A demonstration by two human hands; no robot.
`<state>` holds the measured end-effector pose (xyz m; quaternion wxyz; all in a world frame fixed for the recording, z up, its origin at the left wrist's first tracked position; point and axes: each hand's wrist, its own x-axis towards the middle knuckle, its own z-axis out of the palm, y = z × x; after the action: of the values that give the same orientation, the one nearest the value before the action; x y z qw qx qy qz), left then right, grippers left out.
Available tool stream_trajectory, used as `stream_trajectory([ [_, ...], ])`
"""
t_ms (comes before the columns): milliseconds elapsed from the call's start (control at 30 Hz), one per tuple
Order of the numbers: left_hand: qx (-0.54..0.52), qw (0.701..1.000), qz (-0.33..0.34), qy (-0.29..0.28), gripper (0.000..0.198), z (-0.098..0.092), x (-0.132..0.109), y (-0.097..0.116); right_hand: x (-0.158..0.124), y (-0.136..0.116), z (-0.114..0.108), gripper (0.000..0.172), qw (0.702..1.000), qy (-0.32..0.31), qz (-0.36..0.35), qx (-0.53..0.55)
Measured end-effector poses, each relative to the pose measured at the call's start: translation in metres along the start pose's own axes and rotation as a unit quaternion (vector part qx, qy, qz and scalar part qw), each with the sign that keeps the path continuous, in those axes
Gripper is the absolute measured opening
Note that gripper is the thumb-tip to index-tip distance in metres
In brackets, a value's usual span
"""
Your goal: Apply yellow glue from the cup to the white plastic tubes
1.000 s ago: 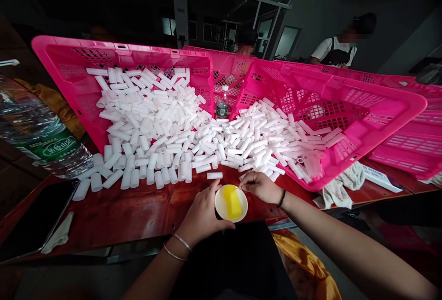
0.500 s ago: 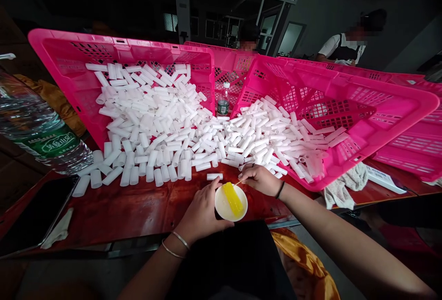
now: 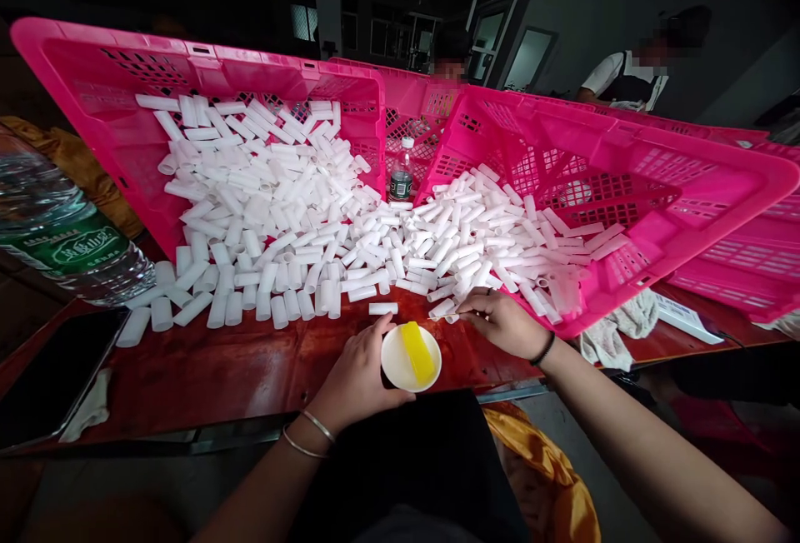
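Observation:
My left hand (image 3: pixel 351 372) is wrapped round a small white cup (image 3: pixel 395 360) close to my body. In the cup lies a bright yellow slab (image 3: pixel 420 351), tilted against the rim; what it is made of I cannot tell. To the right, my right hand (image 3: pixel 500 322) is closed in a pinch on a thin stick (image 3: pixel 447 316), whose tip points left, apart from the slab. Beyond both hands spreads a pile of short white plastic tubes (image 3: pixel 275 193). A single tube (image 3: pixel 383 308) lies just past the cup.
Two pink crates (image 3: pixel 68 68) (image 3: pixel 718 176) lie tipped with tubes spilling onto the red table (image 3: pixel 250 368). A small bottle (image 3: pixel 401 172) stands between them. At left are a large water bottle (image 3: pixel 81 247) and a phone (image 3: pixel 56 368). Right: a cloth (image 3: pixel 609 339). Another person (image 3: pixel 618 81) is behind.
My right hand has moved right with the stick, so its tip is away from the yellow slab. The cup stays in my left hand; the camera view has shifted slightly.

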<state>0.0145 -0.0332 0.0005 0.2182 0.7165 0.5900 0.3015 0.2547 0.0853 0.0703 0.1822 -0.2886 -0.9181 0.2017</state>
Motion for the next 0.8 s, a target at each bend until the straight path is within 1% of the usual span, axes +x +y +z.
stream_trajectory([
  [33,0.0,1.0,0.001,0.003,0.117,0.0,0.0,0.0,-0.005,-0.009,-0.004,0.021,1.0,-0.002,-0.007,-0.01],
  [100,-0.002,1.0,0.002,0.005,0.116,0.001,0.0,0.0,-0.015,-0.031,-0.007,0.023,0.998,-0.03,-0.039,-0.04],
  [200,-0.005,1.0,0.006,0.001,0.115,0.001,0.001,0.001,-0.027,-0.059,-0.002,0.022,0.988,-0.079,-0.089,-0.094],
  [267,-0.008,1.0,0.01,0.002,0.114,0.0,0.001,0.001,-0.029,-0.068,0.005,0.02,0.982,-0.092,-0.1,-0.128],
  [367,-0.014,1.0,0.014,0.009,0.113,0.0,0.0,0.001,-0.029,-0.066,0.017,0.018,0.977,-0.094,-0.096,-0.164],
  [433,-0.018,1.0,0.017,0.013,0.113,0.0,0.0,0.0,-0.029,-0.063,0.025,0.017,0.978,-0.08,-0.09,-0.173],
  [500,-0.019,1.0,0.019,0.012,0.113,0.0,0.0,0.001,-0.032,-0.061,0.032,0.018,0.982,-0.048,-0.082,-0.164],
  [567,-0.019,1.0,0.016,0.01,0.112,0.0,0.0,0.001,-0.036,-0.062,0.039,0.019,0.989,-0.002,-0.065,-0.133],
  [667,-0.018,1.0,0.013,0.008,0.112,0.0,0.0,0.001,-0.041,-0.065,0.051,0.019,0.996,0.065,-0.012,-0.061],
  [733,-0.015,1.0,0.015,0.01,0.112,0.0,0.0,0.001,-0.044,-0.067,0.055,0.02,0.996,0.081,0.024,-0.026],
  [800,-0.01,1.0,0.016,0.012,0.113,0.0,0.0,0.001,-0.045,-0.069,0.056,0.02,0.997,0.067,0.04,-0.014],
])
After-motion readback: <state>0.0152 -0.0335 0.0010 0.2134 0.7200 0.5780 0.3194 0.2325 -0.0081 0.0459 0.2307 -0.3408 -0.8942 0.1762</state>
